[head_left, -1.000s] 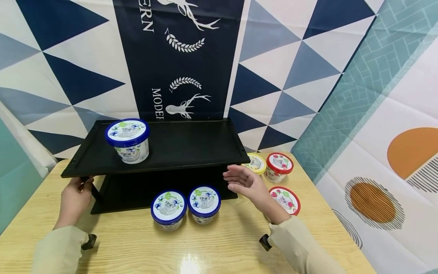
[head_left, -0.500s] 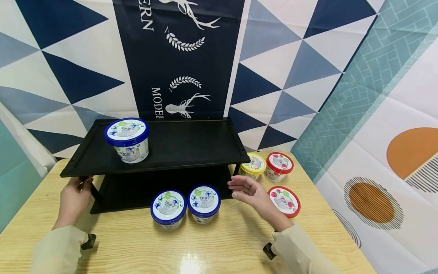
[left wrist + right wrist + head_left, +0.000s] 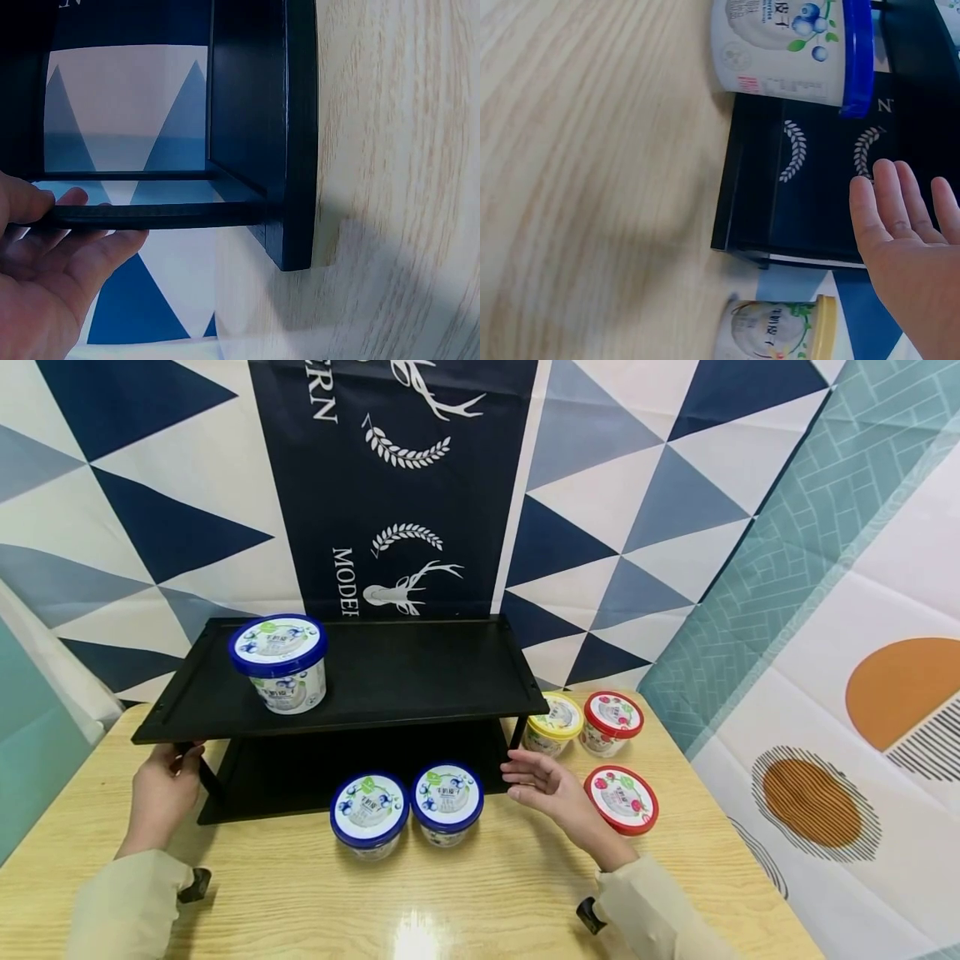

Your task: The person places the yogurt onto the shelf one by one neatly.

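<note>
A black two-tier shelf (image 3: pixel 420 672) stands against the wall on the wooden table. My left hand (image 3: pixel 159 793) grips its front left post (image 3: pixel 180 216), with thumb and fingers on either side in the left wrist view. Near the front right corner, my right hand (image 3: pixel 551 789) has relaxed, extended fingers and holds nothing. Whether its fingertips touch the right post (image 3: pixel 517 732) I cannot tell. A blue-lidded tub (image 3: pixel 279 660) sits on the top tier's left part. Two more blue-lidded tubs, a left one (image 3: pixel 370 814) and a right one (image 3: pixel 447 802), stand side by side before the lower tier.
Right of the shelf are a yellow-lidded tub (image 3: pixel 555 718) and a red-lidded tub (image 3: pixel 612 722). Another red-lidded tub (image 3: pixel 622 799) stands closer, beside my right forearm. Behind the shelf hangs a patterned cloth (image 3: pixel 600 518).
My right hand has come down and slightly right from the shelf's top front corner, uncovering the right post and more of the yellow-lidded tub. My left hand stays on its post.
</note>
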Demonstrator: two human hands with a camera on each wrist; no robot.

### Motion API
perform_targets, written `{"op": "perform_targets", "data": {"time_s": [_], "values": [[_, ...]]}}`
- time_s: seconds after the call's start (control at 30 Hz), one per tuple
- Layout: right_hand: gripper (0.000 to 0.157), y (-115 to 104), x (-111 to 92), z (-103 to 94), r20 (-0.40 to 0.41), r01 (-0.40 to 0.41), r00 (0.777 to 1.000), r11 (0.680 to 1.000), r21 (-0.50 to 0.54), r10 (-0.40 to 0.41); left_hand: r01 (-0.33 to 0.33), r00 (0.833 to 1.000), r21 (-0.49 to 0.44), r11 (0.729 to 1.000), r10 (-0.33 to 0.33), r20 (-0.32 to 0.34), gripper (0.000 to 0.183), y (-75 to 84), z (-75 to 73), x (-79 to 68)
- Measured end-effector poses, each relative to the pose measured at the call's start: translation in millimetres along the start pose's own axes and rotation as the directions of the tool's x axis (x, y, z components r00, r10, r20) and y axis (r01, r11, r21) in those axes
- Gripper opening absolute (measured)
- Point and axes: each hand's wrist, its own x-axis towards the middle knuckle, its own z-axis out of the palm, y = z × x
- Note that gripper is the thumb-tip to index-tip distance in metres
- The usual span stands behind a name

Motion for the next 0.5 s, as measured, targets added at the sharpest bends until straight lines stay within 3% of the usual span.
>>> {"op": "perform_targets", "data": {"time_s": [0.3,0.5], "values": [[0.06,10,1,2.4,0.004,-0.003,1.0,1.0,-0.008,0.003,-0.012,1.0,0.014,1.0,0.012,-0.019,0.033,0.5,-0.1,1.4],[0.065,19,2,9.7,-0.062,-0.032,0.998,0.999,0.005,0.032,0.007,1.0,0.011,1.0,-0.006,-0.012,0.033,1.6,0.2,0.2]]}}
